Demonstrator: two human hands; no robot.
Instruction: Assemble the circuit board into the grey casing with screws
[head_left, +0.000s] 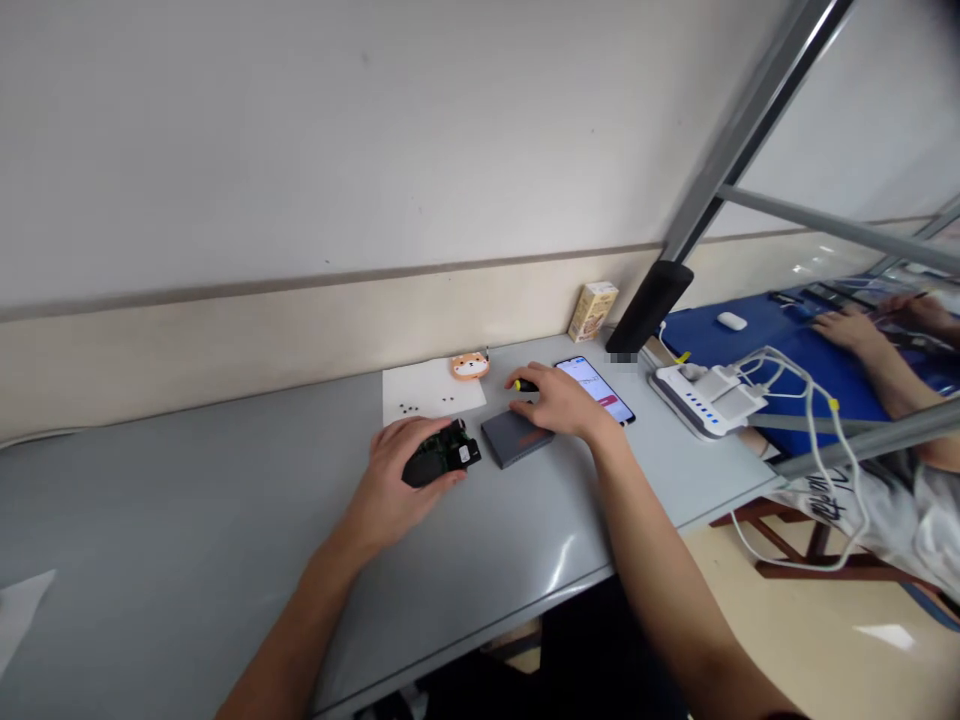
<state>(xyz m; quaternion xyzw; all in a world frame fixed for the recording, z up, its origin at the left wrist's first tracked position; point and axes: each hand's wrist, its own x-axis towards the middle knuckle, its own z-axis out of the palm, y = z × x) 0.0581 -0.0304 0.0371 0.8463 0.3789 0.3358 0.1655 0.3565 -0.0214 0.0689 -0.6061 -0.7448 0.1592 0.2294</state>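
Note:
My left hand [395, 472] is closed around a small black device [439, 458] with its green circuit board exposed; it looks like an opened computer mouse. My right hand [561, 398] grips a black screwdriver handle with a yellow end [523, 386], most of it hidden by the fingers. Beneath that hand lies a flat dark grey case [512, 440], which the fingers seem to touch. Several tiny dark screws [409, 408] are scattered on a white sheet of paper [405, 385] behind the left hand. An orange-and-white animal-faced item [470, 367] sits at the paper's right edge.
A lit phone [596, 388] lies beyond my right wrist. A small carton [592, 312] and a black cylinder [649, 306] stand against the wall. A white power strip [707, 398] with cables occupies the desk's right end. Past the metal frame, another person's hand [847, 328] rests on a blue table.

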